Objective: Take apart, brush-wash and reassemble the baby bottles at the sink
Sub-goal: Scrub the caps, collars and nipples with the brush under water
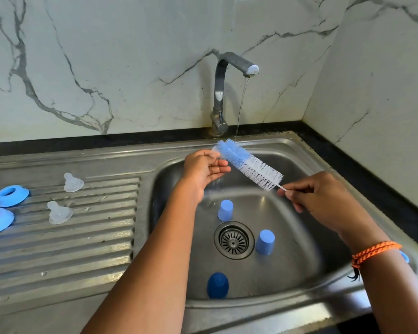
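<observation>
Marble-walled corner, steel sink (pixel 307 150) w/ tap (pixel 223 92) running thin stream.
R hand (pixel 321 201) pinches wire handle of bottle brush (pixel 249 163); L hand (pixel 203 169) holds a clear part at brush tip, fingers partly straight, can't tell what part. Three blue caps (pixel 265 242) in basin near drain (pixel 234 240). Two nipples (pixel 73 182) + two blue rings (pixel 11 195) on drainboard (pixel 82 249), left.

So the sink (pixel 299 150) basin sits right of the draining board (pixel 82 249), tap (pixel 221 92) behind it. Three caps (pixel 265 242) stand in the basin around the drain (pixel 234 240). Two teats (pixel 73 182) and two rings (pixel 12 195) sit on the board, rings furthest left.
</observation>
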A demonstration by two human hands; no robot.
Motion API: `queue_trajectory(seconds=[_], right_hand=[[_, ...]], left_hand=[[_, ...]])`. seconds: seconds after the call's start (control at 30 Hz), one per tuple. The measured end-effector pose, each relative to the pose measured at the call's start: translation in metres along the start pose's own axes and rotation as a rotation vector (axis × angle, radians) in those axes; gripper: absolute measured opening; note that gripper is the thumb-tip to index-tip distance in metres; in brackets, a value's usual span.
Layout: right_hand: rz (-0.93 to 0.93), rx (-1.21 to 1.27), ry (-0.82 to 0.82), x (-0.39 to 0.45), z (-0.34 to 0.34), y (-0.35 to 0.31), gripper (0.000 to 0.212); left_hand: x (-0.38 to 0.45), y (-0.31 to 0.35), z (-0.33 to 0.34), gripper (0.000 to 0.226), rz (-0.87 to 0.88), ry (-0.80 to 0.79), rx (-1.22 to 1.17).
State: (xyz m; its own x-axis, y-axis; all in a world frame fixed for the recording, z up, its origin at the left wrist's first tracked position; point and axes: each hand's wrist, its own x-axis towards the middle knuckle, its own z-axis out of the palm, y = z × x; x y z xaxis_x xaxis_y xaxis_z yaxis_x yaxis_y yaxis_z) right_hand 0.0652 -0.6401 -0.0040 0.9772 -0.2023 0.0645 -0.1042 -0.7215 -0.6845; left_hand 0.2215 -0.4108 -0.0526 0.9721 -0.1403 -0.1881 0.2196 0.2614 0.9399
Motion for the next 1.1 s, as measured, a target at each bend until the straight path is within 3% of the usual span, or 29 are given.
queue_trajectory(seconds=[0.23, 0.43, 0.9, 1.1], right_hand=[[-0.019, 0.053, -0.001, 0.0, -0.002, 0.001, 0.029], [-0.058, 0.03, 0.053, -0.004, 0.0, -0.005, 0.025], [-0.119, -0.045, 0.262, -0.002, 0.03, -0.023, 0.013], [-0.064, -0.008, 0.263, 0.0, 0.016, -0.015, 0.019]], left_hand=[[0.0, -0.002, 0.001, 0.017, 0.054, 0.046, 0.057], [-0.005, -0.003, 0.007, 0.018, 0.073, -0.014, 0.147], [-0.018, 0.002, 0.007, 0.016, -0.076, -0.522, 0.134], [-0.014, -0.002, 0.006, 0.014, -0.034, -0.41, 0.108]])
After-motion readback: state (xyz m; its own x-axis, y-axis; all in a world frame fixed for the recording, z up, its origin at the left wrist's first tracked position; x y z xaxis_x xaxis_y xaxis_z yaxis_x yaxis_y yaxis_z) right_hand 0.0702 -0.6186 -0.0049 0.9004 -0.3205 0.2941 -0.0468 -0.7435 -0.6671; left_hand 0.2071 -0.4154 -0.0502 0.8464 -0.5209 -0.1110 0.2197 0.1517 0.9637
